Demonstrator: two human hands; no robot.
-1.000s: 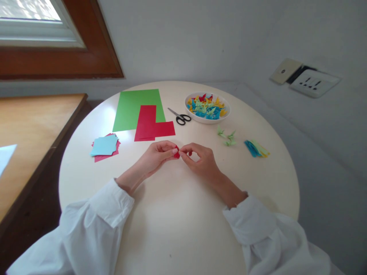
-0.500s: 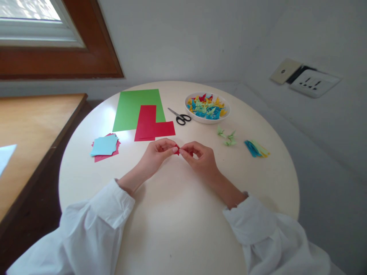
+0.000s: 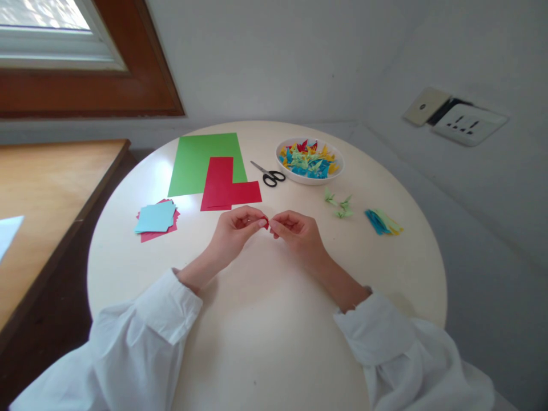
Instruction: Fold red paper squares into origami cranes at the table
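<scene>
A tiny piece of folded red paper [image 3: 266, 223] is held over the near middle of the table. My left hand [image 3: 233, 231] pinches it between thumb and index finger, and these fingertips hide much of it. Closed in a pinch as well, my right hand [image 3: 302, 235] has its thumb and index fingertips at the paper's right edge. Just beyond my left hand lie red paper sheets [image 3: 218, 182], partly over a green sheet [image 3: 192, 162]. Three small pale green folded paper cranes [image 3: 343, 214] rest to the right of my right hand.
A white bowl [image 3: 309, 181] of colourful paper cranes stands at the back, with scissors [image 3: 269, 174] beside it. Blue paper squares [image 3: 154, 218] over red ones lie left; folded paper strips [image 3: 382, 222] lie right. The round table [image 3: 261, 331] nears the wall and a wooden table [image 3: 55, 188].
My right hand's fingers have shifted slightly on the red paper, and less of the paper shows between the hands. Everything else on the table stays where it was.
</scene>
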